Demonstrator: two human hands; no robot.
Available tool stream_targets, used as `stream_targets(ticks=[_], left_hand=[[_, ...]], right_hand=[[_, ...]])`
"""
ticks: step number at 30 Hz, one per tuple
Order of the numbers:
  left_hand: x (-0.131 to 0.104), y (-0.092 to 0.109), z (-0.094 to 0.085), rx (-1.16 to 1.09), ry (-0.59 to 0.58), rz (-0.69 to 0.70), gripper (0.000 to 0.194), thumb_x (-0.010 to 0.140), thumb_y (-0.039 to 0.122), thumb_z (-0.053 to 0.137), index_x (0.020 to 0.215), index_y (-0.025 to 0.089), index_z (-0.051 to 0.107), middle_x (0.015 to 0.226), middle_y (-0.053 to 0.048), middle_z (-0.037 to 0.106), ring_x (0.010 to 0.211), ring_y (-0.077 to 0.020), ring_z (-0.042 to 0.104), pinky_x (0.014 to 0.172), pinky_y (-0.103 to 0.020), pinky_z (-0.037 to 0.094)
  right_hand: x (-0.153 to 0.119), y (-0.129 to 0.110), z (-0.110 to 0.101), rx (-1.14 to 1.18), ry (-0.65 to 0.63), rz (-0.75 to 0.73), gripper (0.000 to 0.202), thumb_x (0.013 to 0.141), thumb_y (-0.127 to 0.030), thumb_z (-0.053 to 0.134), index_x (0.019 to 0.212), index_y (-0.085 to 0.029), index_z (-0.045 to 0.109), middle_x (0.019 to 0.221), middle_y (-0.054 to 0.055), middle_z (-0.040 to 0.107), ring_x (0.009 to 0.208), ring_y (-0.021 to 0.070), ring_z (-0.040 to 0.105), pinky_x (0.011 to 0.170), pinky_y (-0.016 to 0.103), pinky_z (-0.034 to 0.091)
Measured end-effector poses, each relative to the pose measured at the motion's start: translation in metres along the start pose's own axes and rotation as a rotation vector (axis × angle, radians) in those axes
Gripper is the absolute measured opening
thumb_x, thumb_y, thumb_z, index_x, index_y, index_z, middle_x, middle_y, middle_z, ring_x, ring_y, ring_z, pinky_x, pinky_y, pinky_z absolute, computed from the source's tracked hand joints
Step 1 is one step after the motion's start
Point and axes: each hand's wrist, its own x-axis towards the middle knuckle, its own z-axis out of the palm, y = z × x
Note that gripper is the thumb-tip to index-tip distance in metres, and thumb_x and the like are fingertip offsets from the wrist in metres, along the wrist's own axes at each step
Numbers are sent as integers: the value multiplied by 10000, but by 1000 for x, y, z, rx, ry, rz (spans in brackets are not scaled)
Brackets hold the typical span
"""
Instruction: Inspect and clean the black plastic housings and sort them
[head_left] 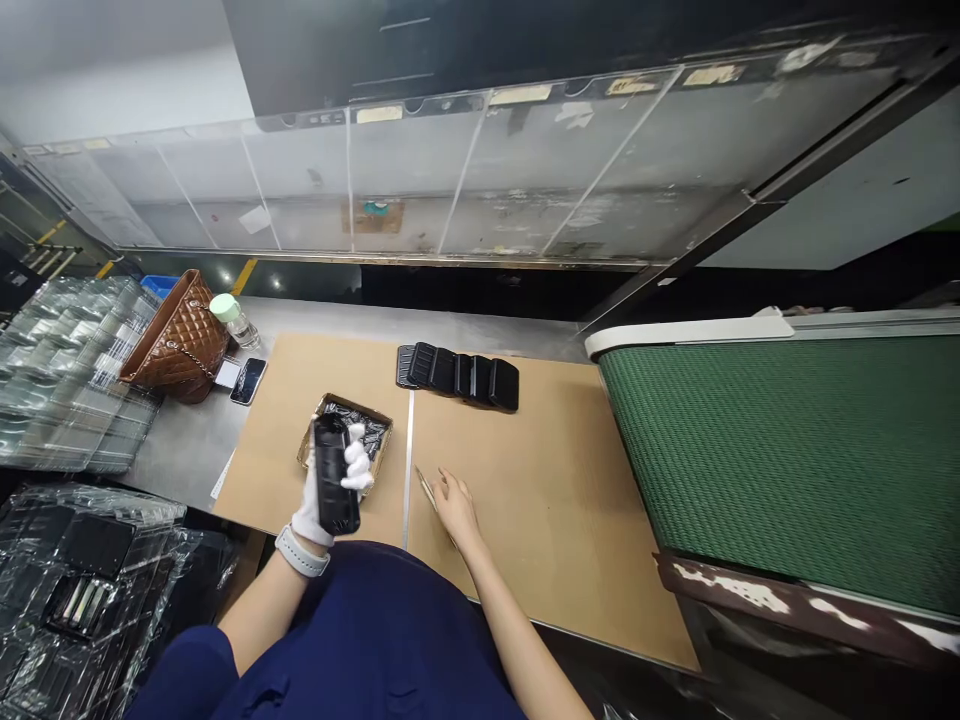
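My left hand (357,462), in a white glove, is wrapped round a black plastic case (335,485) and holds it over a shallow cardboard box (388,428). Small dark parts (373,437) fill that box. Bare and low over the cardboard, my right hand (454,507) has its fingers bent round a thin, pale, stick-like tool (426,488); the exact kind of tool is unclear. Beyond both hands, a row of several black plastic pieces (465,378) lies overlapping on the cardboard sheet (547,500).
A green conveyor belt (787,450) borders the right side. To the left are a phone (248,381), a bottle (235,320), a brown quilted bag (180,345) and stacked clear trays (67,380). Wrapped black parts (94,545) sit at lower left. A panelled screen (405,180) rises behind.
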Motion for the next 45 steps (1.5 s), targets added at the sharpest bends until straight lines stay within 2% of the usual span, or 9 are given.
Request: stream_targets(ticks=[4,8,11,15,23,30,37,40,45], left_hand=[[2,-10,-19,470,117,269,313,637,372,803,850,179,679,840,-37,686,840,-192,633,911,-357,489],[-6,-5,-22,976,-59,553,218,702,382,748,806,200,689,835,-41,705,818,-194,651,904,-359,492],[-10,0,-18,1083,-178,655,175,791,371,667,815,197,676,836,-52,706,790,-176,662,820,-312,524],[-12,2,-12,1118,-227,694,175,813,355,646,831,182,671,884,-77,709,832,-184,670,801,-296,537],[-14,1,-11,1019,-279,463,259,833,385,611,1005,198,664,1035,-69,712,980,-189,667,925,-310,509],[-13,4,-17,936,-25,265,320,753,448,683,943,190,676,990,-80,727,974,-234,661,940,-382,492],[11,6,-27,140,124,-192,340,864,318,580,1146,129,606,1039,-126,715,996,-257,673,922,-467,518],[25,-1,-33,47,116,-193,359,864,221,574,1213,140,563,1110,-131,696,1044,-242,657,942,-461,510],[31,-15,-43,109,38,-224,399,845,297,614,1221,171,567,1153,-113,677,1060,-226,642,967,-428,492]], right_hand=[[0,12,1,69,82,-31,478,802,-361,423,1188,-142,601,1171,157,601,1108,284,572,1001,435,418],[-5,22,1,124,138,-33,477,798,-399,427,1171,-157,602,1071,136,622,1005,270,603,938,428,459],[-8,24,1,164,152,-32,493,786,-435,441,1165,-164,599,1014,119,632,965,264,609,909,423,473],[-9,20,-1,203,152,-30,541,769,-470,447,1175,-142,589,1009,126,637,961,265,609,910,422,471],[-11,15,3,233,107,-14,522,741,-475,477,1137,-163,615,997,106,641,935,249,622,890,404,472],[-22,17,6,264,119,18,547,704,-493,501,1105,-141,625,953,117,656,891,259,637,843,406,498],[-61,44,-13,334,425,123,565,743,-521,477,1157,-148,573,995,137,656,936,258,620,868,398,497],[-95,69,-30,332,588,211,617,736,-549,484,1195,-140,538,1023,151,640,952,268,613,878,413,489],[-152,98,-39,306,728,321,671,731,-583,478,1229,-134,501,973,145,641,918,269,622,857,428,495]])
